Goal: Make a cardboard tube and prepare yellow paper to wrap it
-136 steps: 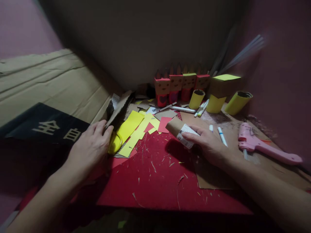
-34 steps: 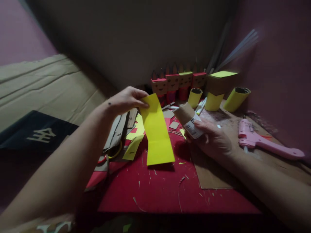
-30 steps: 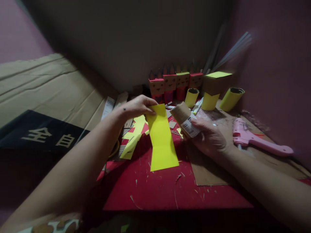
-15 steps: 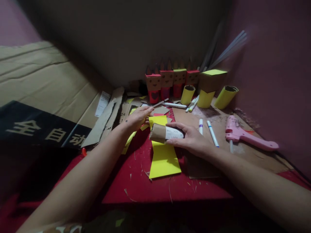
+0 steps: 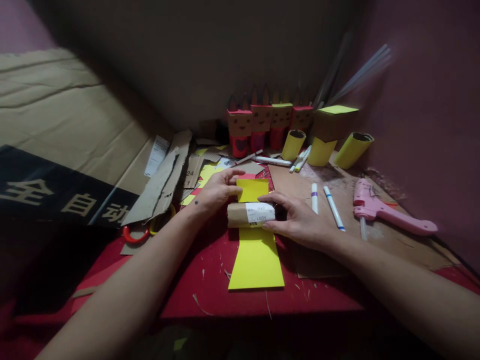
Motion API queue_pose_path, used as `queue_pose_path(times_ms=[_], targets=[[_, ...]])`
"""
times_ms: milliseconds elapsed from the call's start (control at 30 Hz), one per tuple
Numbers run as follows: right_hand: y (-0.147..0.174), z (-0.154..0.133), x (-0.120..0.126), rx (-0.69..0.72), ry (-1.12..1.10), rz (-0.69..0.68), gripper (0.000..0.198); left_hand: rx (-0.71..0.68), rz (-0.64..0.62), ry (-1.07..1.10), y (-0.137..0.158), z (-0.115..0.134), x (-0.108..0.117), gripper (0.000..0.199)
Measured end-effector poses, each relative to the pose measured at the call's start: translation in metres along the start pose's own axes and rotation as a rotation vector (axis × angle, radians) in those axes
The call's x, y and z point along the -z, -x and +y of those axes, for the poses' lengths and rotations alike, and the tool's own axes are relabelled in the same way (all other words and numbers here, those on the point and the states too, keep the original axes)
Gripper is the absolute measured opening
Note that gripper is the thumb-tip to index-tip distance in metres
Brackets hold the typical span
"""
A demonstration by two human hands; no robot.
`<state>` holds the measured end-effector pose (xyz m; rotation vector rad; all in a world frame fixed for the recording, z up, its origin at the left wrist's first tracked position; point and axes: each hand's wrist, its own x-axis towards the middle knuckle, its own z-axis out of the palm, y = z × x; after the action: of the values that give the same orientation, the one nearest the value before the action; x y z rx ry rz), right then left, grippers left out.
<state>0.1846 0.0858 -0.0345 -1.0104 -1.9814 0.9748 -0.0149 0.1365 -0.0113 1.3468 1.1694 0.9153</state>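
Observation:
My right hand (image 5: 296, 215) is closed around a brown cardboard tube (image 5: 237, 215) with a white printed label. The tube lies sideways across a yellow paper strip (image 5: 257, 260), whose lower end flares out; part of the strip is hidden beneath the tube. Beside the strip's upper left edge is my left hand (image 5: 221, 192). Its thumb touches that edge while the fingers reach forward, apart from the thumb.
Several cardboard figures (image 5: 240, 125) with faces stand at the back, near yellow tubes (image 5: 294, 145). A pink glue gun (image 5: 393, 215) and markers (image 5: 333, 207) lie to the right. Red-handled scissors (image 5: 135, 236) and a large cardboard box (image 5: 75, 115) are left.
The tube has turned to lie straighter across the yellow strip and moved slightly left. The strip now sits straighter. My left hand has shifted nearer the strip's upper edge. The view has shifted slightly.

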Motion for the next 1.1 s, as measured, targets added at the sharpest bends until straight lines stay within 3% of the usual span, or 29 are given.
queue_pose_path(times_ms=[200,333,400,467,533,600,667,733,933,1100], targets=[[0.003,-0.006,0.003,-0.11,-0.084,0.06,0.038,-0.045,0.045,0.201,0.012,0.004,-0.01,0.038],[0.005,-0.01,0.003,-0.132,-0.252,0.034,0.039,-0.06,-0.014,0.237,0.014,0.007,-0.011,0.036],[0.004,-0.011,0.003,-0.155,-0.278,0.058,0.041,-0.133,0.035,0.185,0.014,0.012,-0.003,0.032],[0.003,-0.013,0.004,-0.193,-0.318,0.135,0.042,-0.299,0.204,-0.015,0.014,0.02,0.012,0.025],[0.001,-0.013,0.006,-0.217,-0.387,0.233,0.042,-0.47,0.465,-0.391,0.014,0.028,0.031,0.019],[-0.001,-0.012,0.009,-0.231,-0.467,0.302,0.042,-0.467,0.616,-0.8,0.013,0.032,0.047,0.022],[-0.003,-0.011,0.012,-0.244,-0.507,0.333,0.04,-0.305,0.571,-1.143,0.011,0.03,0.054,0.029],[-0.004,-0.01,0.013,-0.243,-0.523,0.327,0.036,-0.141,0.437,-1.337,0.009,0.024,0.051,0.032],[-0.004,-0.002,0.009,-0.199,-0.629,0.298,0.031,0.039,0.168,-1.49,0.006,0.001,0.027,0.029],[-0.007,0.005,0.008,-0.182,-0.75,0.319,0.03,0.106,0.146,-1.572,-0.001,0.001,0.04,0.035]])
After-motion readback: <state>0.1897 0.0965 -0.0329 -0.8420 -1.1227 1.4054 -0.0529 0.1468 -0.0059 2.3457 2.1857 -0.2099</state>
